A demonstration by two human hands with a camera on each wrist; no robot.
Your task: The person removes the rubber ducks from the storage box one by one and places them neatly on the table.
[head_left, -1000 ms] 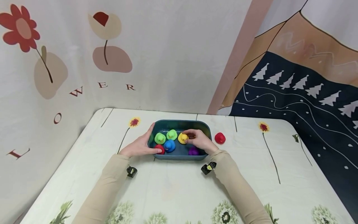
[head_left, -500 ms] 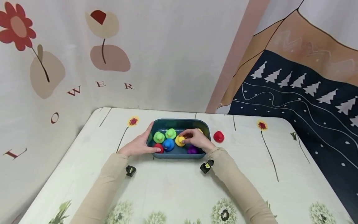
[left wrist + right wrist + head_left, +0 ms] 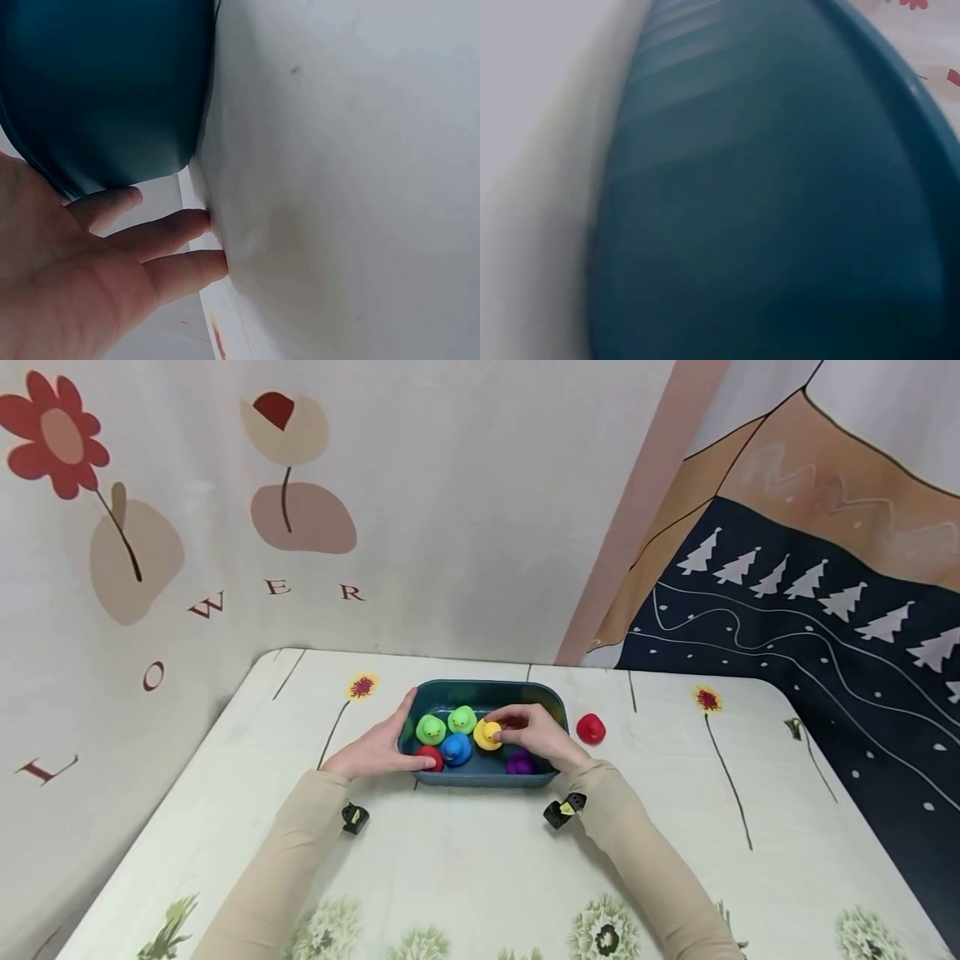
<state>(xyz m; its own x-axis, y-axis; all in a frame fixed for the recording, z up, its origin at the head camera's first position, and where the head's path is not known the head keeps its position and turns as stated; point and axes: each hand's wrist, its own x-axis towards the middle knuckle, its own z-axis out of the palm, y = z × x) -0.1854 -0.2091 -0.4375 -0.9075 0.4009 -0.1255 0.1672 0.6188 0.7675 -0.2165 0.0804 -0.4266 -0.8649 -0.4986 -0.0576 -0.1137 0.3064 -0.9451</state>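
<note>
My left hand (image 3: 375, 750) grips the left end of a dark teal plastic tub (image 3: 480, 780), its thumb over the front rim by a red rubber duck (image 3: 428, 755). In the left wrist view its other fingers (image 3: 184, 271) spread along the tub's outer wall. Inside the tub, my right hand (image 3: 536, 732) pinches a yellow rubber duck (image 3: 486, 736) between thumb and fingers. Two green ducks (image 3: 431, 729) and a blue duck (image 3: 456, 749) sit in the left half. Under the right hand is a purple duck (image 3: 521, 762), partly covered. The right wrist view shows only the tub's outer wall (image 3: 742, 187).
Just right of the tub, another red duck (image 3: 591, 729) sits on the table, which has a white flower-print cloth (image 3: 450, 860). A printed curtain (image 3: 465, 527) stands behind the table's far edge. Small black cameras (image 3: 355, 817) are strapped at both wrists.
The right hand and the yellow duck have shifted slightly left inside the tub. A bit of yellow visible behind that hand half a second ago is now hidden. The left hand stays put.
</note>
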